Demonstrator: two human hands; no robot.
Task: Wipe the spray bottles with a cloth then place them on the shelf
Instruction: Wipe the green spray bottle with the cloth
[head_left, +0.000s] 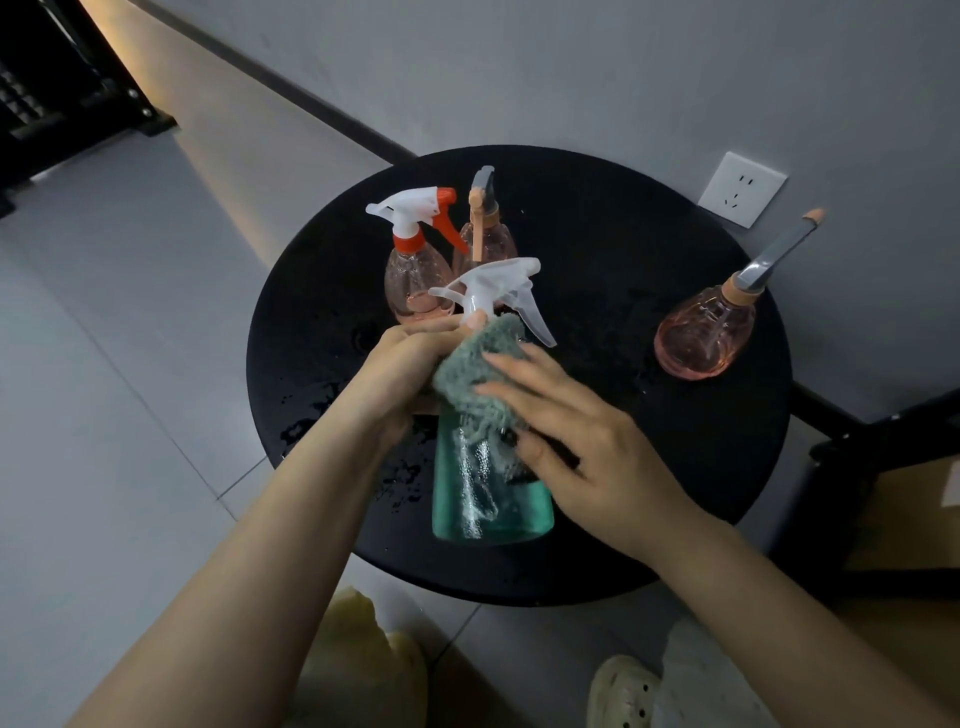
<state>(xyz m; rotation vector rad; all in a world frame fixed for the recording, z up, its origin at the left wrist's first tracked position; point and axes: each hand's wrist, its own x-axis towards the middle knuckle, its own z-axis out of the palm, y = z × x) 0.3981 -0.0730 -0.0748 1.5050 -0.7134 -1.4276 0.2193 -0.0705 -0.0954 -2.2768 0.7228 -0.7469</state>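
A teal spray bottle (491, 499) with a white trigger head is held above the round black table (675, 467). My left hand (410, 358) grips its neck just under the trigger. My right hand (576, 431) presses a grey-green cloth (478, 374) against the bottle's shoulder. Three pink bottles stand on the table: one with a white and red trigger (415, 275), one behind it with a tan and grey pump (485, 239), and one at the right with a grey pump (709, 332).
Water drops lie on the table's left part (311, 415). A black shelf frame (57, 88) stands at the far left, and dark furniture (883, 493) at the right. A wall socket (740, 189) sits behind the table. My shoe (623, 691) is below.
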